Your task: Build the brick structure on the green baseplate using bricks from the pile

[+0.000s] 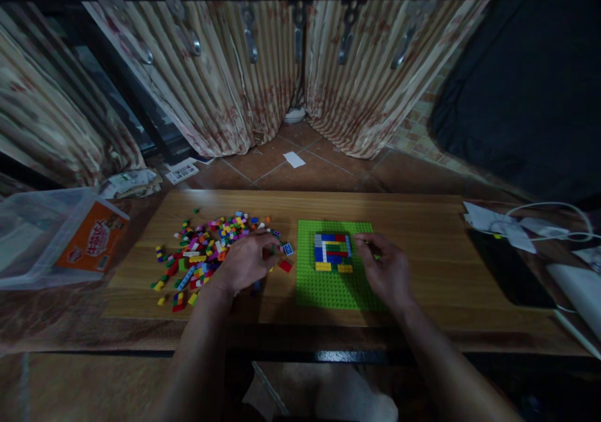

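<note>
Left hand: the left hand (246, 260) lies palm down, fingers curled at the right fringe of the loose brick pile (206, 256); whether it pinches a brick cannot be told.
Right hand: the right hand (387, 272) rests on the green baseplate (328, 290), fingertips beside the brick panel (333, 252), holding nothing visible.
Count: one baseplate, one panel, one pile.
Room: bare bench (432, 259) stretches right of the baseplate toward the right edge.

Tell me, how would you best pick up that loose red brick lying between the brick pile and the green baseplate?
Probably pinch the red brick across its two short sides, coming straight down from above. It lies flat and alone on the wooden table, clear of the baseplate, with the left hand just beside it.
</note>
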Demonstrator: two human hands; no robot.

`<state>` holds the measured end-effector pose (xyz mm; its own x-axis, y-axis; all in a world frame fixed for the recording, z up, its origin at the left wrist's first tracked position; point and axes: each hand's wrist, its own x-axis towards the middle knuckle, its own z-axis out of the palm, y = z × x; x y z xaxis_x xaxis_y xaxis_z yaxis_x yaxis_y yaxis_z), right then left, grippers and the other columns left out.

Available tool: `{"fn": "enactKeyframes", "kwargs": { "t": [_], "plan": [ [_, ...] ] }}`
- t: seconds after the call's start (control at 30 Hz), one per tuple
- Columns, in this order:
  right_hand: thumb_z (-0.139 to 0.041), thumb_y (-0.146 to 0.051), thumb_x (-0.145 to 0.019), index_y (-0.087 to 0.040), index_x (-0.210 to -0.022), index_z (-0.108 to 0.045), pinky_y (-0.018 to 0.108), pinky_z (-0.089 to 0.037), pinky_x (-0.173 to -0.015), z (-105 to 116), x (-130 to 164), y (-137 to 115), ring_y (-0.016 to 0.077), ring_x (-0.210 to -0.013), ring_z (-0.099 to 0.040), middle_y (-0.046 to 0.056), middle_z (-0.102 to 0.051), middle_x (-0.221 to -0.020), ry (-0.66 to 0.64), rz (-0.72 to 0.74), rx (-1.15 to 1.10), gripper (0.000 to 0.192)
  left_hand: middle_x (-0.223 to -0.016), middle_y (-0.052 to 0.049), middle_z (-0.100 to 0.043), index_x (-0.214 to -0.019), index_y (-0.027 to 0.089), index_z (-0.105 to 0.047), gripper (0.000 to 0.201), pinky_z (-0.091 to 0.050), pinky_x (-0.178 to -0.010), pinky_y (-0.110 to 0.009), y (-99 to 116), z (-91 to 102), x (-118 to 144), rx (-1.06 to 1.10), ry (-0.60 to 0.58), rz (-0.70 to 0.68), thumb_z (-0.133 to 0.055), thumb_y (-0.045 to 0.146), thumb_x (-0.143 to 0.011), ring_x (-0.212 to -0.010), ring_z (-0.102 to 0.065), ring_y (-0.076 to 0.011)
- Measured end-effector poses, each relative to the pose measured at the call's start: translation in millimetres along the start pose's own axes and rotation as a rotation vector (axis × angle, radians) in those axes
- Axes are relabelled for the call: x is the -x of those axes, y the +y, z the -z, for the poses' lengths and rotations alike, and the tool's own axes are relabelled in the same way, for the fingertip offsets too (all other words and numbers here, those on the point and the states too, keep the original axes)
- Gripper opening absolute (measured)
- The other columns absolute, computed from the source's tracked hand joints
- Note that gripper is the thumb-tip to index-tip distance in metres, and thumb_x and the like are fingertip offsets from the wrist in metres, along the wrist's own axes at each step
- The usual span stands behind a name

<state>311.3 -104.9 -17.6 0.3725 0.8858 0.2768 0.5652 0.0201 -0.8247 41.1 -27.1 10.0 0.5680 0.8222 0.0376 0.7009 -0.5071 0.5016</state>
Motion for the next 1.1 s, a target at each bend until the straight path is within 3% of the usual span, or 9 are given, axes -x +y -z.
{"fn": "enactKeyframes", "kwargs": {
  "t": [0.17, 0.37, 0.53, 0.67, 0.87, 1.0, 1.1],
  "plan": [
    [-0.052, -0.043, -0.086, -0.019, -0.091, -0.070, 0.032, -0.050, -0.071, -2, 2, -2, 0.0193, -0.077, -0.064, 0.007, -0.070, -0.089, -0.008, 0.030, 0.011, 0.031, -0.101, -0.003, -0.067, -0.101, 0.024, -0.066, 0.024, -0.049, -0.082, -0.028, 0, -8.9, -5, -0.077, 0.085, 0.003, -0.058, 0.020, -0.079, -0.091, -0.063, -0.0179],
    [-0.053, -0.041, -0.085, -0.018, -0.091, -0.071, 0.030, -0.048, -0.065, 4, -2, -5, 0.0170, -0.070, -0.061, 0.005, -0.069, -0.084, 0.004, 0.011, 0.018, 0.029, -0.097, -0.004, -0.064, -0.091, 0.023, -0.066, 0.013, -0.048, -0.082, -0.030, 11, -19.7, -7, -0.142, 0.069, -0.035, -0.059, 0.029, -0.082, -0.090, -0.061, -0.0191],
    [-0.056, -0.043, -0.082, -0.017, -0.090, -0.070, 0.030, -0.047, -0.063, 17, -12, 3, 0.0170, -0.066, -0.061, 0.005, -0.069, -0.076, 0.128, -0.066, -0.033, 0.031, -0.098, -0.005, -0.062, -0.090, 0.021, -0.065, 0.012, -0.047, -0.080, -0.029, 13, -24.8, -9, -0.145, 0.064, -0.017, -0.056, 0.027, -0.084, -0.087, -0.061, -0.0181],
    [-0.056, -0.044, -0.081, -0.017, -0.087, -0.070, 0.029, -0.048, -0.062, 19, -13, 3, 0.0170, -0.066, -0.061, 0.005, -0.069, -0.077, 0.128, -0.080, -0.037, 0.031, -0.097, -0.005, -0.061, -0.090, 0.021, -0.063, 0.011, -0.047, -0.081, -0.029, 12, -23.9, -10, -0.135, 0.067, -0.014, -0.055, 0.025, -0.084, -0.088, -0.061, -0.0183],
    [-0.054, -0.037, -0.087, -0.021, -0.088, -0.069, 0.031, -0.051, -0.069, -5, 15, -23, 0.0175, -0.074, -0.064, 0.004, -0.070, -0.086, -0.002, 0.040, -0.105, 0.021, -0.095, -0.005, -0.062, -0.088, 0.021, -0.061, 0.008, -0.048, -0.080, -0.029, 8, -20.8, -8, -0.147, 0.076, -0.022, -0.055, 0.022, -0.083, -0.087, -0.061, -0.0183],
    [-0.048, -0.023, -0.091, -0.024, -0.098, -0.066, 0.031, -0.053, -0.078, -32, 48, -41, 0.0175, -0.086, -0.065, 0.005, -0.068, -0.092, -0.298, 0.285, -0.054, 0.020, -0.098, -0.005, -0.063, -0.096, 0.022, -0.062, 0.018, -0.048, -0.084, -0.029, 7, -19.3, -8, -0.109, 0.065, -0.031, -0.055, 0.016, -0.080, -0.093, -0.061, -0.0189],
    [-0.046, -0.016, -0.090, -0.023, -0.108, -0.062, 0.034, -0.053, -0.086, -56, 64, -48, 0.0187, -0.098, -0.062, 0.006, -0.066, -0.104, -0.371, 0.379, 0.011, 0.025, -0.099, -0.005, -0.064, -0.099, 0.022, -0.063, 0.023, -0.048, -0.083, -0.029, 7, -17.5, -8, -0.074, 0.054, -0.029, -0.053, 0.014, -0.080, -0.093, -0.061, -0.0191]
  ]
}}
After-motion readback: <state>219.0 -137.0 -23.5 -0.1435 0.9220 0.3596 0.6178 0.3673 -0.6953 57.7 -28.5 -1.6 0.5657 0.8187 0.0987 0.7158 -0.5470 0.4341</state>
